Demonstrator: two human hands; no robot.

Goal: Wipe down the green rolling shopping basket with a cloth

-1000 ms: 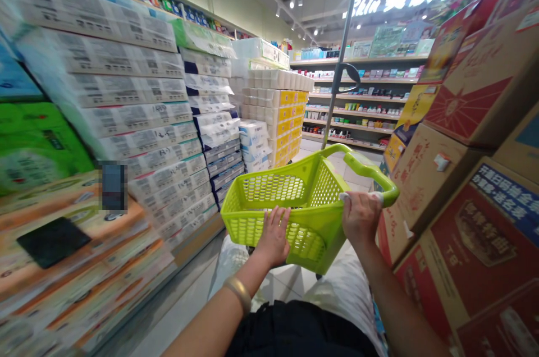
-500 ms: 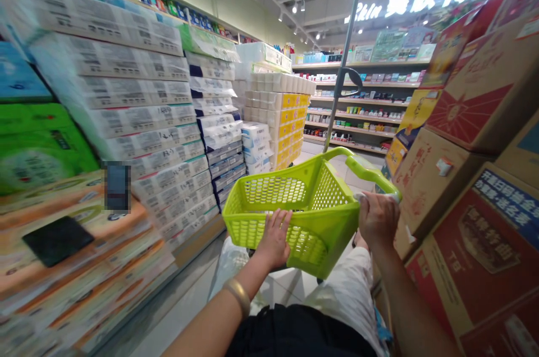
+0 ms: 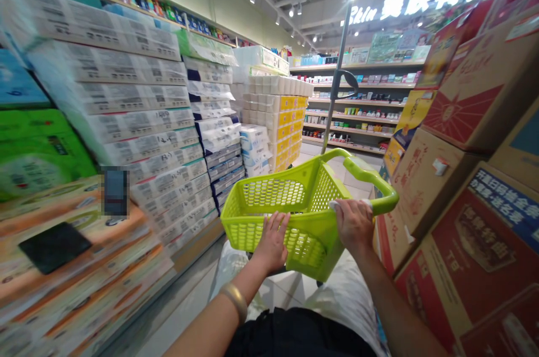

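Note:
A lime-green plastic shopping basket (image 3: 320, 239) with perforated walls and a long raised handle (image 3: 385, 202) stands tilted in front of my legs. My left hand (image 3: 273, 242), with a gold bangle at the wrist, holds the near side wall, its fingers reaching up to the rim. My right hand (image 3: 356, 225) is closed over a white wipe (image 3: 334, 205), pressed on the basket's right rim corner beside the handle. Only small edges of the wipe show around the fingers. The basket's floor is mostly hidden.
Stacked white tissue packs (image 3: 138, 96) and orange packs (image 3: 138, 250) line the left; a dark flat panel (image 3: 54, 246) lies on the orange ones. Cardboard cartons (image 3: 475, 233) crowd the right. A metal pole (image 3: 337, 76) rises behind the basket, with stocked shelves (image 3: 357, 101) beyond.
My right hand has slid left with the white wipe, from the handle's lower end to the basket's rim corner. My left hand keeps its place on the side wall.

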